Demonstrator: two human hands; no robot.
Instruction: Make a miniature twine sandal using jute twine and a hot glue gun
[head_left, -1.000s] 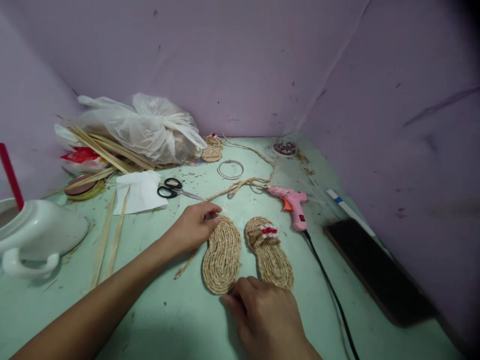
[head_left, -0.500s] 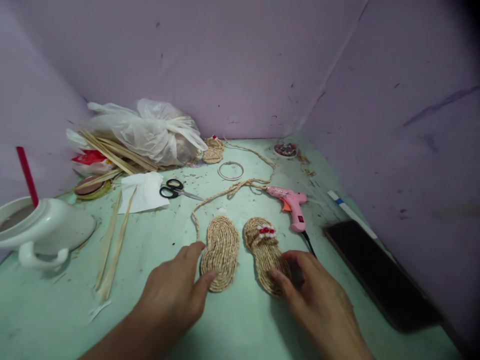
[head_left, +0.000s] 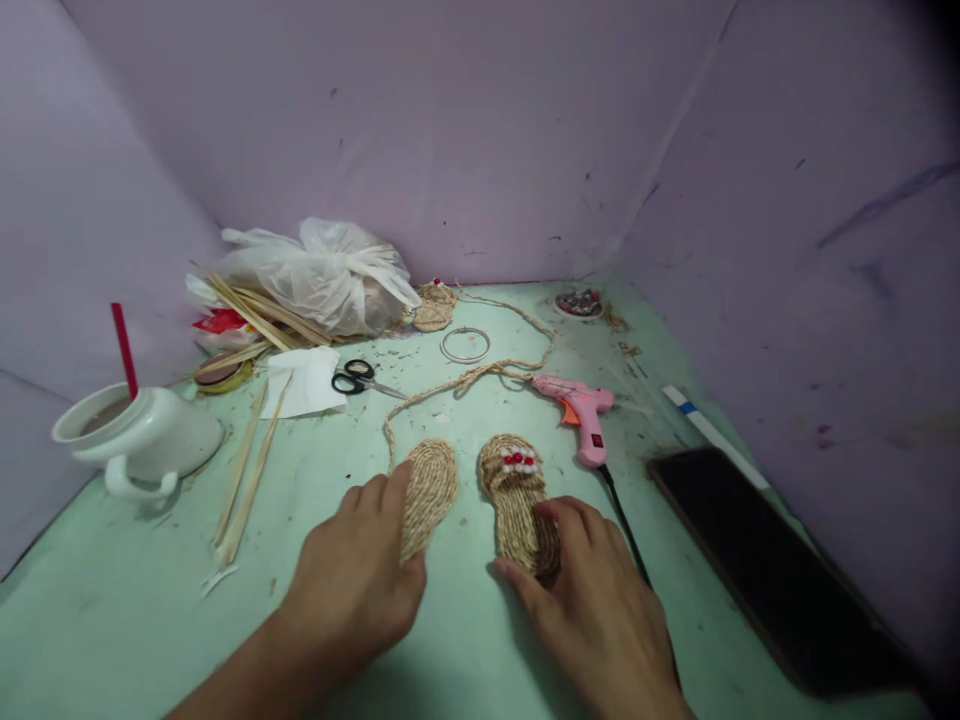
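Pinching the near end of a beaded woven sole [head_left: 514, 510] between thumb and fingers, the right hand [head_left: 600, 590] has it at ten o'clock. The left hand [head_left: 356, 560] is curled around a plain woven sole [head_left: 433, 490], at its two o'clock. Out across the green tabletop [head_left: 450, 640] lie a pink glue gun [head_left: 589, 415] at one o'clock, scissors [head_left: 366, 380] at eleven, a white cup [head_left: 165, 430] at ten and a dark phone [head_left: 772, 570] at three.

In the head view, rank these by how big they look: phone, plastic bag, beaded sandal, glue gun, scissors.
1. Phone, enlarged by its nearness
2. Plastic bag
3. Beaded sandal, partly behind the right hand
4. Glue gun
5. Scissors
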